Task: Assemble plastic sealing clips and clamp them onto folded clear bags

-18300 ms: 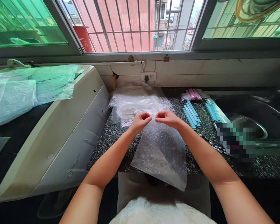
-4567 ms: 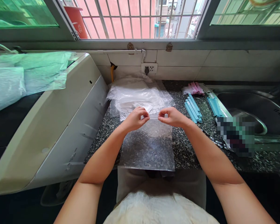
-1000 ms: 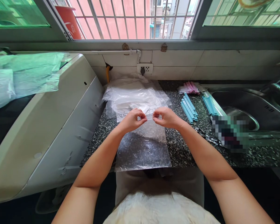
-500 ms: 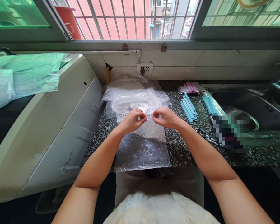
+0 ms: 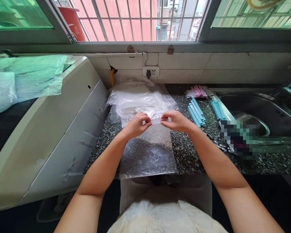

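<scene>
A clear plastic bag point(image 5: 149, 158) lies flat on the speckled counter, its lower end reaching over the front edge. Along its top runs a pale strip that looks like a zip seal, stretched between my hands. My left hand point(image 5: 138, 124) pinches this top edge near its left part, thumb against fingers. At the right end of the strip, my right hand point(image 5: 175, 121) is closed in a pinch on the same edge. Just beyond my hands rests a pile of clear plastic bags point(image 5: 135, 95), some overlapping the top of the held one.
Blue strips point(image 5: 196, 111) lie right of my hands, with more blue strips point(image 5: 218, 109) and pink strips point(image 5: 199, 91) close by. A blurred-out package point(image 5: 240, 139) sits before the metal sink point(image 5: 244, 97). A pale appliance point(image 5: 70, 126) borders the counter's left side.
My right hand has slid slightly to the right along the bag's top edge, widening the gap between my hands. My left hand has barely moved.
</scene>
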Tool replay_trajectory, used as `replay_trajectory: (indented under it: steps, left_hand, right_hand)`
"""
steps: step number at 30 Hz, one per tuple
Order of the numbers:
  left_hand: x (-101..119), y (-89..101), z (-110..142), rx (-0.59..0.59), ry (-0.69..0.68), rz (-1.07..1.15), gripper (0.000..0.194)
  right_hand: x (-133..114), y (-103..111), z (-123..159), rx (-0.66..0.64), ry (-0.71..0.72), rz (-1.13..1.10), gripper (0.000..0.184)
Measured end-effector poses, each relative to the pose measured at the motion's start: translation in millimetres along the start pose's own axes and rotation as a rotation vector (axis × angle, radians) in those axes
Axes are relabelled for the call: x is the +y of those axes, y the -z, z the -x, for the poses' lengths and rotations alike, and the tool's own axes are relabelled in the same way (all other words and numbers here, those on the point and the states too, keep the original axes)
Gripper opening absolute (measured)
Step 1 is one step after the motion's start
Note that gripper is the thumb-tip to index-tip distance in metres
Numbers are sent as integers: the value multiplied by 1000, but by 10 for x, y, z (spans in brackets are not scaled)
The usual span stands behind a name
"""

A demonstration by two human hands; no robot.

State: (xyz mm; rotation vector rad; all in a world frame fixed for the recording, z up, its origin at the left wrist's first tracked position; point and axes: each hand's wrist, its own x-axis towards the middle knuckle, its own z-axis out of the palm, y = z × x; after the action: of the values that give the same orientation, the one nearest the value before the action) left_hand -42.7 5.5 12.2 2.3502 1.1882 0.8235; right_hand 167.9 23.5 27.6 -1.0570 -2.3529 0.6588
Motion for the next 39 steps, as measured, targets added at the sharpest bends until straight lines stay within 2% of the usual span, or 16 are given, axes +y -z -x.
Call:
replay_trajectory:
  steps: [8,17,39]
  left_hand:
    - [-6,3,-1,-5,15,-1,10]
    - [-14,1,-5,-6,6,3,11]
    - [15,-13,0,-18,8,5,9]
  right_hand:
    - [32,33,9,-5,-23,46,10]
    - [39,21,-4,0,40,114,9]
    - [12,-79,-20,32,121,93,9]
